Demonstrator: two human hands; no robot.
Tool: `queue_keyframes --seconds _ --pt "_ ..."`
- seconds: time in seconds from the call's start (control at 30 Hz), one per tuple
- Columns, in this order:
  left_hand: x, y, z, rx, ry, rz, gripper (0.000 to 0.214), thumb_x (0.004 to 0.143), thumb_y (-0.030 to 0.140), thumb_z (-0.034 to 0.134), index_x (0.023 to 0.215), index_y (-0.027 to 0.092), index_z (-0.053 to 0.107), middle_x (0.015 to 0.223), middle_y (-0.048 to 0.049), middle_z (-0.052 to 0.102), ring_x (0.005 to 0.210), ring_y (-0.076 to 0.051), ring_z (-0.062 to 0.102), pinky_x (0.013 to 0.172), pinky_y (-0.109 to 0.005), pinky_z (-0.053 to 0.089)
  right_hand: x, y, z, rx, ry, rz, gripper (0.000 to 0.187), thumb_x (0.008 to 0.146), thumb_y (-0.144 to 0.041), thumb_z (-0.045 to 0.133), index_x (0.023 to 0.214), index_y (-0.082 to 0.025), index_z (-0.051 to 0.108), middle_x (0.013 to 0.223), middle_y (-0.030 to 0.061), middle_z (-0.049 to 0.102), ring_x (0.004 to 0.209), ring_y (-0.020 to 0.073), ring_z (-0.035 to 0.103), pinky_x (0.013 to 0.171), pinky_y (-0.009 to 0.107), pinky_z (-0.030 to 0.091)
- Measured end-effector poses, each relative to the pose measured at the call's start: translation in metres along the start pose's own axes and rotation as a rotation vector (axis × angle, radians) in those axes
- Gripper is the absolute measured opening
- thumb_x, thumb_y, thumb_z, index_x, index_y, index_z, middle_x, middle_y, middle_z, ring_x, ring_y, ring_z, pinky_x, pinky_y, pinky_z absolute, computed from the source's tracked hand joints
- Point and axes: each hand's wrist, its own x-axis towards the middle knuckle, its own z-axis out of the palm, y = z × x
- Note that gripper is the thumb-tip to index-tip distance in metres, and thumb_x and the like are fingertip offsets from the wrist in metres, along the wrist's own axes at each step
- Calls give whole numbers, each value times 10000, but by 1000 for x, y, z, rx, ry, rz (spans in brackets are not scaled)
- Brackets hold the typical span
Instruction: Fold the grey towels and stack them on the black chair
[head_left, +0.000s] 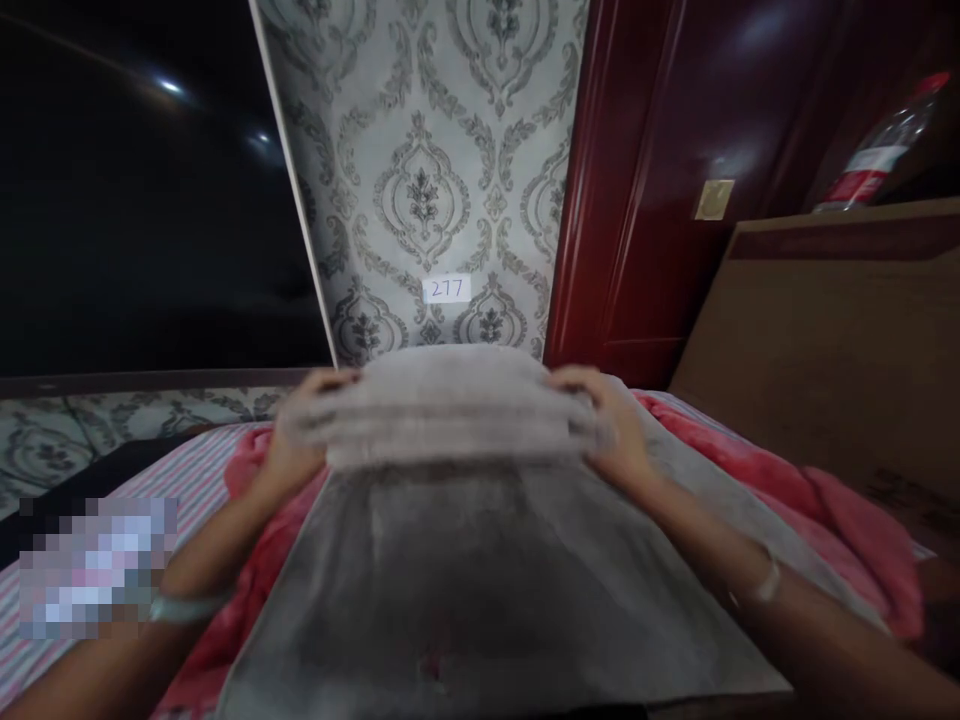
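Note:
A grey towel (450, 560) lies spread toward me over a pink blanket (840, 510), its far end folded into a thick stack. My left hand (296, 440) grips the left end of that folded stack, fingers curled round it. My right hand (607, 430) holds the right end the same way. Both wrists wear a bracelet. The stack is slightly blurred.
A striped sheet (187, 480) shows under the blanket at left. A dark red wooden panel (652, 180) and a brown headboard (825, 340) stand at right, with a plastic bottle (877, 150) on top. Patterned wallpaper (427, 170) with a "277" label is ahead; a dark window is at left.

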Motion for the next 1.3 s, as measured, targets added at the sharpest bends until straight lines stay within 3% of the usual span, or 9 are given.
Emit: queue_keyframes --seconds 0.13,0.23,0.4,0.5,0.63,0.8,0.97,1.13,1.3 --pt "-116 -60 -19 125 -662 -242 316 751 408 649 1028 318 770 1316 -64 684 1286 -309 581 1136 -500 429 -138 16 -13 -7 -691 126 448 862 -176 509 1245 -319 693 1296 43 679 1313 250 545 1111 448 439" --pt "-147 -82 -31 173 -716 -310 370 802 364 545 1086 321 778 1277 -62 705 1241 -285 625 1114 -470 462 -176 27 -21 -30 -782 243 501 893 -157 434 1299 -322 676 1342 39 658 1325 229 546 1114 462 446" --pt "-107 -55 8 300 -535 -290 478 872 479 518 1253 255 701 1254 -71 716 1172 -303 661 1081 -461 493 -126 29 9 -112 -597 336 465 973 -315 428 1400 -254 601 1388 82 625 1284 257 576 1111 481 439" --pt "-102 -30 56 357 -699 -107 664 909 545 524 1491 229 485 1571 -124 436 1450 -335 405 1214 -537 299 -99 32 51 -186 -601 303 608 975 -393 468 1556 -224 409 1576 87 423 1468 276 366 1204 504 305" --pt "-134 -23 94 533 -961 -9 727 898 556 586 1551 314 375 1675 -144 183 1539 -417 115 1197 -689 172 -109 42 91 -299 -833 254 629 994 -428 475 1582 -241 355 1659 60 243 1548 299 129 1236 555 163" --pt "-150 -30 93 559 -977 30 702 931 569 543 1565 366 320 1691 -124 110 1544 -416 79 1191 -699 168 -127 48 95 -335 -916 249 600 1020 -430 432 1592 -288 320 1669 43 207 1553 278 102 1236 548 136" --pt "-144 -27 93 547 -995 4 711 926 582 545 1565 368 320 1685 -128 133 1543 -416 79 1194 -703 149 -96 57 102 -321 -877 321 579 1013 -431 439 1561 -248 400 1624 97 329 1520 284 246 1221 539 178" --pt "-147 -23 90 529 -999 -19 703 927 595 528 1561 356 339 1685 -119 135 1544 -413 79 1196 -703 149 -83 63 127 -425 -800 353 634 1015 -441 405 1590 -185 331 1648 117 256 1539 301 175 1222 556 152" --pt "-118 -29 91 485 -961 -89 680 948 543 497 1551 251 383 1624 -155 328 1512 -352 276 1212 -613 245 -99 60 137 -480 -837 335 617 1027 -435 366 1573 -148 363 1652 114 255 1538 308 172 1229 539 140"
